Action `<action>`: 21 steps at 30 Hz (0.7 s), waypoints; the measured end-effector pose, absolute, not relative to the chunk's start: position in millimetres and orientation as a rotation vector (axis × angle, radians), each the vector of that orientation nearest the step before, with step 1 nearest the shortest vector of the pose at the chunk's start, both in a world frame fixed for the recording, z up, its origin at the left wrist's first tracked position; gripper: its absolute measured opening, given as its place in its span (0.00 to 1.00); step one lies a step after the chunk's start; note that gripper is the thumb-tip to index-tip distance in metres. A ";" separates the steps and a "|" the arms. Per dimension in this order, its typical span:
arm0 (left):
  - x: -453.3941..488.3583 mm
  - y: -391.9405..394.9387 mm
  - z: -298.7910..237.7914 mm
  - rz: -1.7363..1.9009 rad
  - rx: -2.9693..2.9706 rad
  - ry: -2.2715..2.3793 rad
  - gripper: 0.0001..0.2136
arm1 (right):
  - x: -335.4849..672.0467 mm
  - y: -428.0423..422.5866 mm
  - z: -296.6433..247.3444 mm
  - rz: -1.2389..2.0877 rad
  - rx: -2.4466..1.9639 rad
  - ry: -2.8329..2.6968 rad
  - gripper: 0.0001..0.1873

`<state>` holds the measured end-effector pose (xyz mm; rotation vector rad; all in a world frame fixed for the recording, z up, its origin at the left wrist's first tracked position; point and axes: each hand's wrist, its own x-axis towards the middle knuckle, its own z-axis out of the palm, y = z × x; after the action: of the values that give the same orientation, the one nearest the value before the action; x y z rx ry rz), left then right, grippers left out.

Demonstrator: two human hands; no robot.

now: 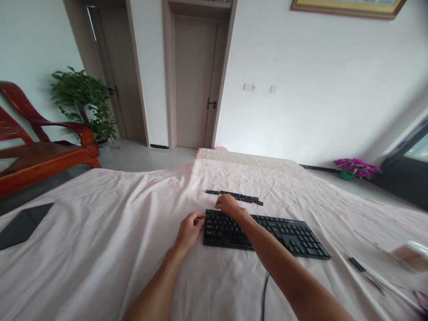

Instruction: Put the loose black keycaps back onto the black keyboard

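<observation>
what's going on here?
A person has both bare hands at a black keyboard on a pale floral cloth. The left hand is at its left edge. The right hand reaches across it to the far side, near a row of what look like loose black keycaps on the cloth. Whether its fingers hold one can't be made out. A dark flat panel lies off to the left.

Keyboard (299, 235): plastic, mostly matt with a faint sheen
Loose keys (247, 199): plastic, matt
Sheet (140, 232): cloth, matt, wrinkled
Chair (53, 156): wood, smooth, glossy
Door (194, 80): smooth, matt
Wall (307, 89): smooth, matt
Floor (157, 157): smooth, slightly glossy
</observation>
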<state>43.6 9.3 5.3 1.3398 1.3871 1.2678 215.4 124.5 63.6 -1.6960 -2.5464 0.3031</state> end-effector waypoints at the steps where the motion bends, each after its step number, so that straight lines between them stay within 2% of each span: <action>1: 43.6 9.2 5.5 1.266 1.340 1.387 0.15 | 214.9 123.7 63.6 0.302 -1.695 -2.547 0.11; 9: 42.6 11.6 -1.0 1.270 1.396 1.402 0.14 | 218.6 125.9 57.7 0.304 -1.679 -2.529 0.12; 17: 43.3 10.1 1.6 1.270 1.388 1.386 0.14 | 227.7 127.2 58.0 0.275 -1.727 -2.442 0.18; 21: 43.6 9.1 4.2 1.268 1.374 1.379 0.14 | 228.2 126.9 56.6 0.324 -1.644 -2.509 0.16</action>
<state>43.6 9.1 4.2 1.3739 1.3794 1.2675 228.2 126.9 56.6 -1.6442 -2.5093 0.3236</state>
